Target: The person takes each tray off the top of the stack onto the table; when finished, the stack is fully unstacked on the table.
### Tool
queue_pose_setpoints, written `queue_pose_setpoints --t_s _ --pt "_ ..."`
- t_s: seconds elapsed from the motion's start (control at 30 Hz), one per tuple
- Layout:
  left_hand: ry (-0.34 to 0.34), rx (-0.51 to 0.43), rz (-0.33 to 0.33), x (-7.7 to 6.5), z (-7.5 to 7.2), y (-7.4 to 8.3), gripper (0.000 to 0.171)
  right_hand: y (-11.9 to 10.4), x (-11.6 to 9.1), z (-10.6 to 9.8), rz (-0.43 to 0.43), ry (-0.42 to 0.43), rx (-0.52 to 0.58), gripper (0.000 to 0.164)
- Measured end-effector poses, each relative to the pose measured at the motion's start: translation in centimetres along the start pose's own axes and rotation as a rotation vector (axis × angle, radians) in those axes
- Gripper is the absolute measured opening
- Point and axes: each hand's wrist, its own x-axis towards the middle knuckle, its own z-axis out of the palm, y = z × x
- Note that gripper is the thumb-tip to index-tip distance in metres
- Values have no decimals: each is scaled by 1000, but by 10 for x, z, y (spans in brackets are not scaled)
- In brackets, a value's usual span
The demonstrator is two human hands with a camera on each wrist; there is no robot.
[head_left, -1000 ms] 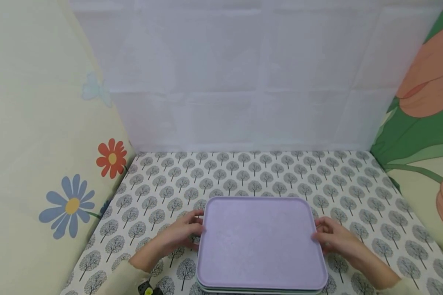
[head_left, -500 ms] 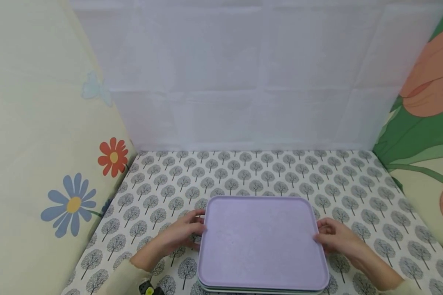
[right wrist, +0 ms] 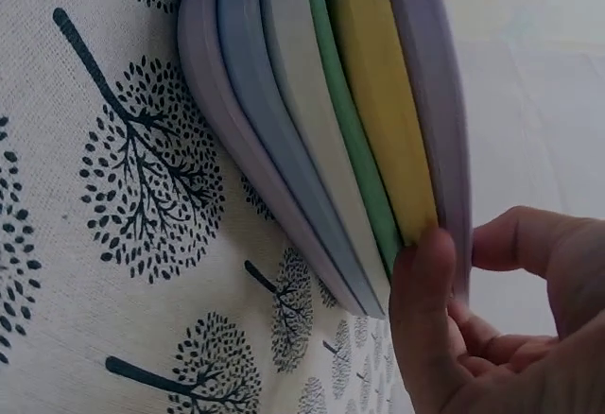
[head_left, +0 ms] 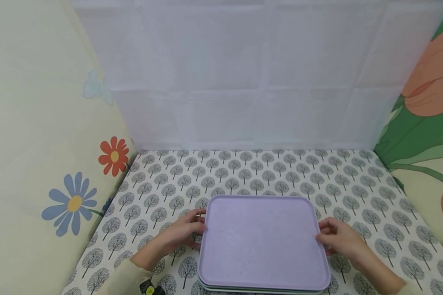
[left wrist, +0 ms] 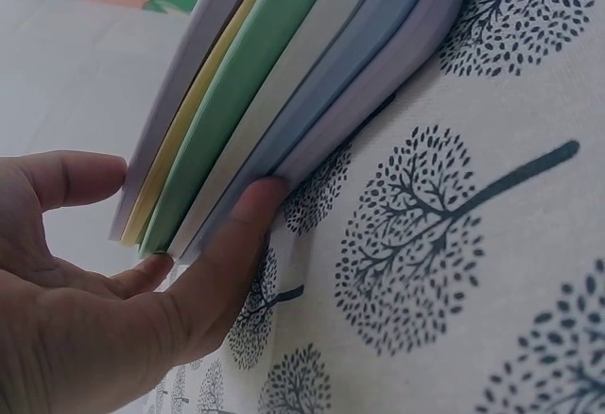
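A stack of rectangular trays lies on the table, a lilac tray (head_left: pixel 263 241) on top. Below it the left wrist view shows a yellow tray (left wrist: pixel 197 102), a green tray (left wrist: pixel 213 121), a white tray (left wrist: pixel 274 83), a blue tray (left wrist: pixel 354 74) and another lilac tray (left wrist: pixel 397 78) at the bottom. My left hand (head_left: pixel 181 233) touches the stack's left side, its digits spread from the top rim to the lower trays. At the right side, my right hand (head_left: pixel 339 237) pinches the top lilac tray's edge, one fingertip at the yellow tray's rim.
A white cloth printed with grey trees (head_left: pixel 243 172) covers the table under the trays. Behind stands a white sheet (head_left: pixel 243 82). Flowered panels rise at the left (head_left: pixel 40 135) and right (head_left: pixel 424 164). A dark device with a yellow dot (head_left: pixel 150 289) sits by the left sleeve.
The head view has shifted slightly, so hands and stack appear a few pixels further right. Hands and trays keep the same places relative to each other.
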Motion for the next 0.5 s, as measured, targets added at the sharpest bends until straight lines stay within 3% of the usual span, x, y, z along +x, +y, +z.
queue_pose_setpoints --t_s 0.2,0.5 --pt "4 8 -3 2 1 -1 78 0 1 -11 -7 30 -20 41" --pt "-7 16 9 3 2 -3 85 16 7 -28 44 -161 184 62"
